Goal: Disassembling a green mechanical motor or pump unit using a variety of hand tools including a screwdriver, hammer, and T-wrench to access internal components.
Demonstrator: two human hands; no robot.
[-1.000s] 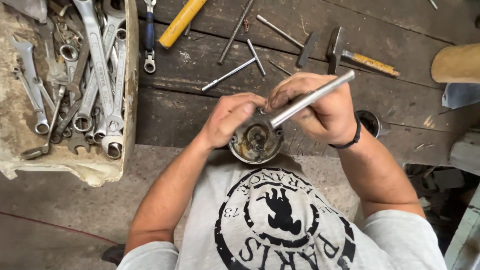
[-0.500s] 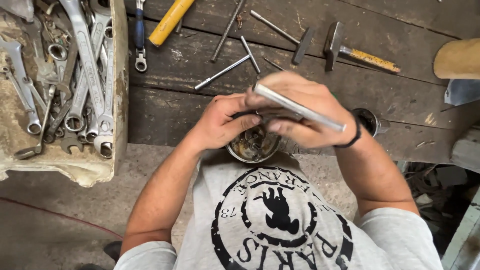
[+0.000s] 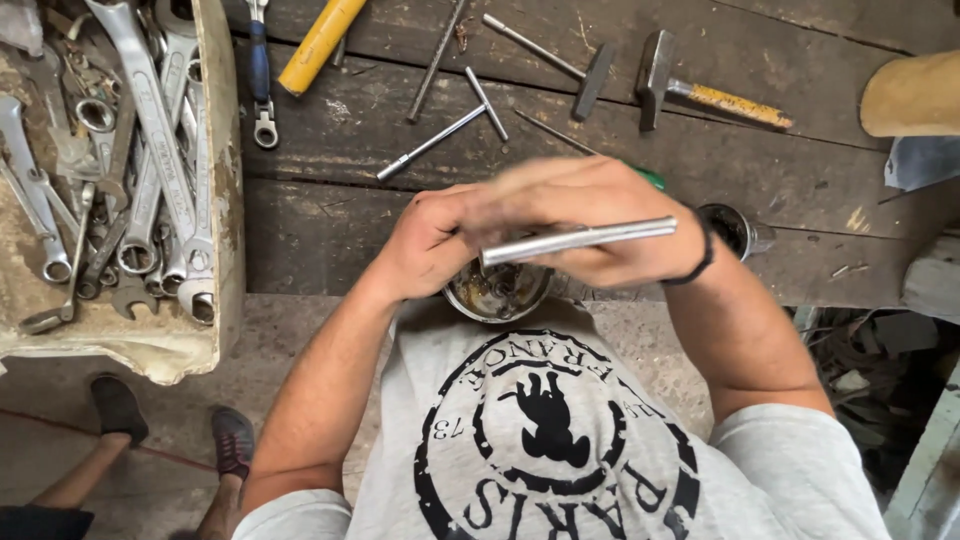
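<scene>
My left hand [image 3: 430, 240] grips the rim of a round, greasy metal part [image 3: 497, 292] held against the edge of the wooden bench [image 3: 330, 220]. My right hand [image 3: 585, 215], blurred by motion, is wrapped around a long silver bar handle [image 3: 580, 240] that lies almost level across the metal part, its free end pointing right. A black band sits on my right wrist. The tool's head is hidden under my fingers.
A worn tray [image 3: 215, 330] at the left holds several wrenches [image 3: 150, 130]. On the bench lie a yellow-handled tool [image 3: 320, 40], a T-bar [image 3: 440, 135], two hammers [image 3: 700, 90], a small metal cup [image 3: 730, 228]. Another person's feet [image 3: 120, 410] stand lower left.
The silver handle has swung from pointing up-right, through a down-right slant, to nearly level. My right hand turned with it; my left hand kept its hold on the round part.
</scene>
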